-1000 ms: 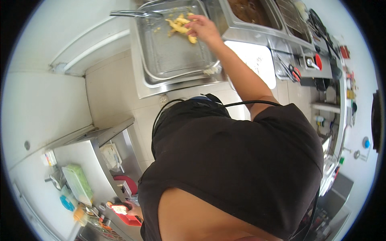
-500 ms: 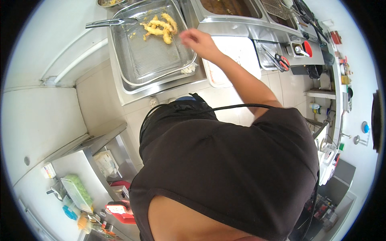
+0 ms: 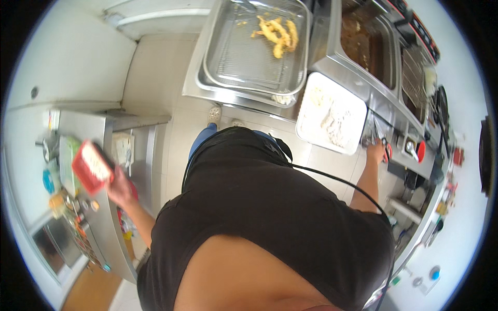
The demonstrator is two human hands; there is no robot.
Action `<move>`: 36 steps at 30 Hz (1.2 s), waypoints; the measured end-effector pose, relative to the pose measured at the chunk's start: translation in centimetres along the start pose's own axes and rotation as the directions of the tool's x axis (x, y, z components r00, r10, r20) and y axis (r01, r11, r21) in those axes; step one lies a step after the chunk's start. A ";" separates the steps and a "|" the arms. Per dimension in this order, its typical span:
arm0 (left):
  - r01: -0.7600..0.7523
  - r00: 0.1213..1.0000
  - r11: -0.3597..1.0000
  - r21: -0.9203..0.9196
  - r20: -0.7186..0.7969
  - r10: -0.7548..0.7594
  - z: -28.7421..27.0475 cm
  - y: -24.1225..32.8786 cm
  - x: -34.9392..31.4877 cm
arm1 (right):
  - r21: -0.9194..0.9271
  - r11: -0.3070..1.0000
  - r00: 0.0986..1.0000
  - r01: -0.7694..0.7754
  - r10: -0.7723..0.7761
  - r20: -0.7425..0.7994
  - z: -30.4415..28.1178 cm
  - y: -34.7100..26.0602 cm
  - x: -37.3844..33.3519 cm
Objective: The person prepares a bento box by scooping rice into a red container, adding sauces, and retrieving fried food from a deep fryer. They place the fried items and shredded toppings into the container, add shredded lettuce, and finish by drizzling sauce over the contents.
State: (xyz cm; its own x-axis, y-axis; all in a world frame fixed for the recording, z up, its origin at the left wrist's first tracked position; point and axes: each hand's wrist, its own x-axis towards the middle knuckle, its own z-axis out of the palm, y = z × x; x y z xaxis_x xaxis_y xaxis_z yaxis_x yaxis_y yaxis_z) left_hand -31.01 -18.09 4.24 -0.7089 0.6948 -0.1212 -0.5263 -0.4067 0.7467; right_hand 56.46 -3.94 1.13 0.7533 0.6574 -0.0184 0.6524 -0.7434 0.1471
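My left hand (image 3: 122,189) grips a red box (image 3: 87,181) filled with white food that looks like rice (image 3: 97,161), held out over the left counter. At the right, my right hand (image 3: 375,152) has its fingers closed at the handle end of a pair of scissors (image 3: 388,150) with red and black handles. Metal tongs (image 3: 377,127) lie beside the scissors, and I cannot make out which of the two the fingers hold. Golden fried battered pieces (image 3: 280,33) rest in a wire-mesh draining tray (image 3: 233,85) at the top.
A white tray (image 3: 306,132) of flour-like powder stands beside the draining tray. Behind are a fryer with brown oil (image 3: 363,46) and a wire basket (image 3: 413,78). A red cup (image 3: 420,151) sits past the scissors. A green-filled container (image 3: 69,155) stands on the left counter (image 3: 111,228).
My right hand has gone from beside the fried pieces to the scissors and tongs. My left hand has come up and outward with the red box. The view has shifted.
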 end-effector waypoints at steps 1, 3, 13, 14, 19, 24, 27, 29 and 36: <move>0.136 0.990 0.991 0.008 -0.036 -0.135 2.2 -1.1 0.7 | -0.020 0.999 0.999 0.031 -0.031 -0.023 0.3 0.2 0.1; 0.206 0.965 0.978 0.010 0.163 -0.205 6.8 -4.3 1.1 | -0.041 0.998 0.996 0.051 -0.054 -0.069 0.8 0.3 0.3; 0.370 0.702 0.809 0.458 0.433 -0.566 25.2 -16.8 3.4 | 0.338 0.911 0.955 0.235 -0.152 -0.253 0.9 3.1 0.6; 0.391 0.671 0.785 0.479 0.435 -0.600 25.7 -17.4 3.7 | 0.515 0.836 0.972 0.189 -0.084 -0.220 0.1 3.2 -0.2; 0.452 0.512 0.660 0.600 0.431 -0.743 27.0 -19.1 5.3 | 0.997 0.031 0.992 -0.072 0.110 0.068 -7.2 -2.0 -9.6; 0.391 0.378 0.574 0.720 0.443 -0.813 27.8 -18.9 8.7 | 0.842 -0.392 0.850 -0.372 -0.507 0.139 -12.3 -16.4 -20.8; 0.355 0.288 0.513 0.782 0.431 -0.855 28.5 -19.0 10.8 | 0.750 -0.402 0.792 -0.525 -0.553 0.258 -13.7 -24.0 -26.5; 0.312 0.237 0.460 0.831 0.400 -0.885 28.9 -18.9 12.1 | 0.715 -0.390 0.748 -0.581 -0.602 0.280 -14.8 -27.1 -29.0; 0.273 0.195 0.464 0.843 0.424 -0.884 29.0 -18.8 15.2 | 0.793 -0.197 0.667 -0.576 -0.675 0.316 -16.6 -32.7 -30.3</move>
State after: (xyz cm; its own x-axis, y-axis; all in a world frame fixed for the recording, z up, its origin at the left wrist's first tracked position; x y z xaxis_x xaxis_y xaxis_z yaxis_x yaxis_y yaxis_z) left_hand -18.32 17.32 7.33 0.5266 0.7465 -0.4067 -0.0417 0.5005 0.8647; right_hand 10.88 2.48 13.31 0.0885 0.9011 -0.4245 -0.4965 -0.3295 -0.8031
